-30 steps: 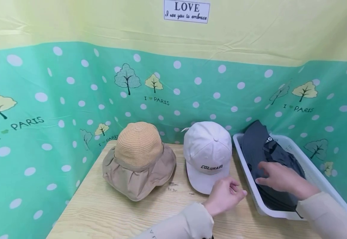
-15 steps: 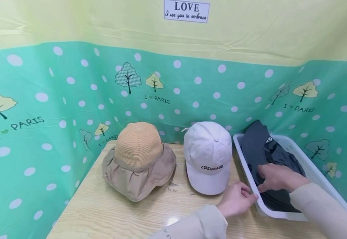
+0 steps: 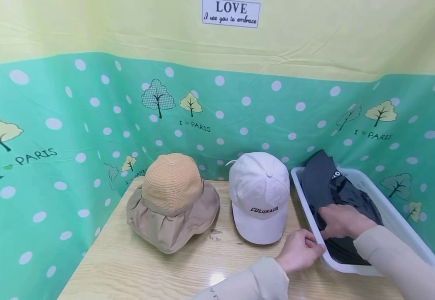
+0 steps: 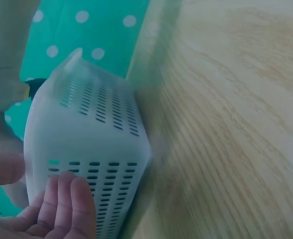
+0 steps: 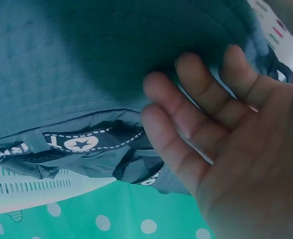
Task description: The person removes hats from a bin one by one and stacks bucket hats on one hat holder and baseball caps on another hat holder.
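Observation:
In the head view my left hand (image 3: 300, 250) is at the near left side of a white plastic basket (image 3: 386, 271), its thumb at the rim. The left wrist view shows the fingers (image 4: 61, 204) against the slotted outer wall. Inside the basket lies a dark hat (image 3: 316, 177) with a wide brim and a lettered band. My right hand (image 3: 344, 221) reaches over the brim, thumb side toward the basket's left wall. Its fingers (image 5: 196, 99) are spread and slightly bent against the dark fabric in the right wrist view, where the thumb is hidden.
A white cap (image 3: 259, 187) lettered COLORADO stands left of the basket on the wooden table (image 3: 127, 266). Farther left is a straw-crowned hat (image 3: 172, 196) with a floppy beige brim. A green and yellow printed curtain (image 3: 202, 104) hangs behind and along both sides.
My left hand has moved right from in front of the white cap to the basket's rim. My right hand has shifted left and lower over the dark hat.

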{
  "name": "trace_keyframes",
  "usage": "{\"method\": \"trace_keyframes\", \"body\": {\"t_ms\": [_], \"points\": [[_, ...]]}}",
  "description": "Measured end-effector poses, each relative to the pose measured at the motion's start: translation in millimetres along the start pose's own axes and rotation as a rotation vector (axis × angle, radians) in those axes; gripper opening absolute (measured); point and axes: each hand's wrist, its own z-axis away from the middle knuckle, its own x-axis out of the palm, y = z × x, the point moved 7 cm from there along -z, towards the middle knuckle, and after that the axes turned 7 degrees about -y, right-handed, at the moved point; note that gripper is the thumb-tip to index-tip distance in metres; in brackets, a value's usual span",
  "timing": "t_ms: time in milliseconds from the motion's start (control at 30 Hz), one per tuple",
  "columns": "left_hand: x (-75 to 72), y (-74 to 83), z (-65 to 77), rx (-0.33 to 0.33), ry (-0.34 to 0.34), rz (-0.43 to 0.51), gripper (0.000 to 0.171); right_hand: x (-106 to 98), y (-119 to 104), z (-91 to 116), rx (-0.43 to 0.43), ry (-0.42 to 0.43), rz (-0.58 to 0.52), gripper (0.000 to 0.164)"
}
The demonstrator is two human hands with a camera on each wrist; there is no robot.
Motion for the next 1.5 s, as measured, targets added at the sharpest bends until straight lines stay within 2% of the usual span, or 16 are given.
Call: {"method": "trace_keyframes", "body": {"t_ms": [200, 333, 467, 667, 1000, 1300, 1500], "points": [[3.1, -2.2, 0.3, -0.070, 0.013, 0.053, 0.013, 2.3, 2.7, -4.1, 0.015, 0.043, 0.061, 0.054], [4.9, -2.3, 0.4, -0.089, 0.011, 0.077, 0.013, 4.0, 2.5, -5.8, 0.014, 0.068, 0.088, 0.050], [6.3, -2.6, 0.3, -0.090, 0.010, 0.115, 0.014, 3.3, 0.4, -5.5, 0.003, 0.093, 0.098, 0.048], [8.8, -3.9, 0.3, -0.099, 0.023, 0.177, 0.016, 1.2, 2.2, -3.1, 0.017, 0.123, 0.094, 0.058], [11.3, -4.0, -0.9, -0.069, 0.042, 0.198, 0.017, -6.4, -3.4, 0.5, 0.028, 0.267, 0.175, 0.061], [9.2, -3.6, -2.0, -0.072, 0.030, 0.204, 0.018, -8.2, -0.9, -1.5, 0.082, 0.220, 0.122, 0.058], [8.2, -4.1, -1.5, -0.097, 0.031, 0.204, 0.018, -6.2, 4.6, -2.6, 0.094, 0.227, 0.106, 0.072]]}}
